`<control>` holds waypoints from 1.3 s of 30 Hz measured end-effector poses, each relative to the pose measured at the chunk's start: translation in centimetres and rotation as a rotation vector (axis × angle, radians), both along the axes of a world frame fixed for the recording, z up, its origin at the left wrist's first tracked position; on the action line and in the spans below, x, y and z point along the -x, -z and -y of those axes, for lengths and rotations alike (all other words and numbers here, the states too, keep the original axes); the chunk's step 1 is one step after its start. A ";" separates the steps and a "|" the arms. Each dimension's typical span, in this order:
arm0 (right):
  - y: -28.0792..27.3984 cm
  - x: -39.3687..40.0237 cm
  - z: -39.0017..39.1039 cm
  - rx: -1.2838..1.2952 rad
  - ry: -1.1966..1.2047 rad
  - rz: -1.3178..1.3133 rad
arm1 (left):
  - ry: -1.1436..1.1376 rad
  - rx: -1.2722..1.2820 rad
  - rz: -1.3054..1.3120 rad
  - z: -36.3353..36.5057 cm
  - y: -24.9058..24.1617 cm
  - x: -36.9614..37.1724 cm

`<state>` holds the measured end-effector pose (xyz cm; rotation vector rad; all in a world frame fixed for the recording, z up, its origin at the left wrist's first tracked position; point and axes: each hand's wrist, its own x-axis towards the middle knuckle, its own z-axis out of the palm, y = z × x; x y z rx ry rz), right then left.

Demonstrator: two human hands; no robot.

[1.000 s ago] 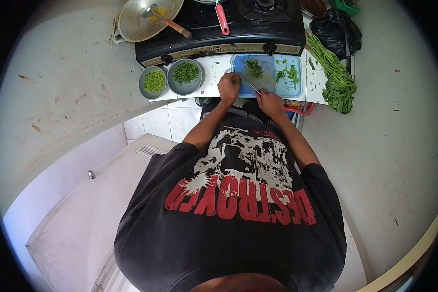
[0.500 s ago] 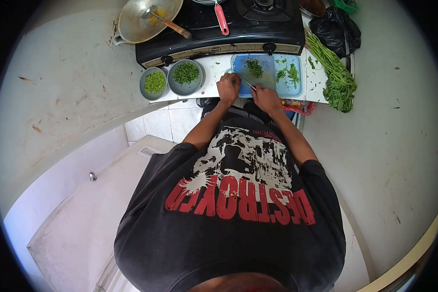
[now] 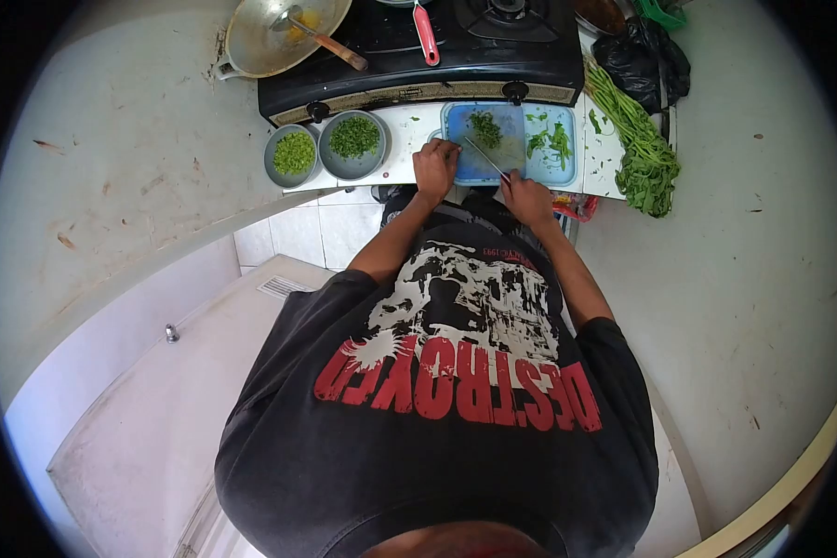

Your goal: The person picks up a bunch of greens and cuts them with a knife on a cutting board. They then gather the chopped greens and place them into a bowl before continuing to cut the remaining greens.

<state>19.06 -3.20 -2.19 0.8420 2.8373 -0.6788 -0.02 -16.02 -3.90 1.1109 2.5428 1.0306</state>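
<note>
A knife is in my right hand, its blade slanting up and left over the blue cutting board. My left hand rests at the board's left edge with its fingers bent together; whatever they may hold is too small to name. Chopped greens lie in a small pile above the blade. On the lighter right part, a tray, are loose green leaves. Two grey bowls stand to the left, one with pale green pieces, the other with darker chopped greens.
Behind the board is a black gas stove, with a wok at its left and a red handle over its front. A bunch of leafy greens lies at the right, beside a black plastic bag.
My right hand has moved right and slightly down with the knife, so the blade is now farther from my left hand. My left hand has hardly moved.
</note>
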 end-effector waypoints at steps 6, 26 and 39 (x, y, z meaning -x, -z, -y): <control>-0.6 2.9 0.9 0.069 -0.029 -0.013 | 0.053 -0.043 -0.071 0.5 1.0 0.1; -0.3 0.1 -0.3 0.059 0.037 0.011 | -0.125 -0.037 0.105 -0.7 0.1 -0.4; -0.8 3.2 0.6 0.186 0.110 -0.075 | -0.125 -0.065 0.180 -0.8 -0.3 -0.3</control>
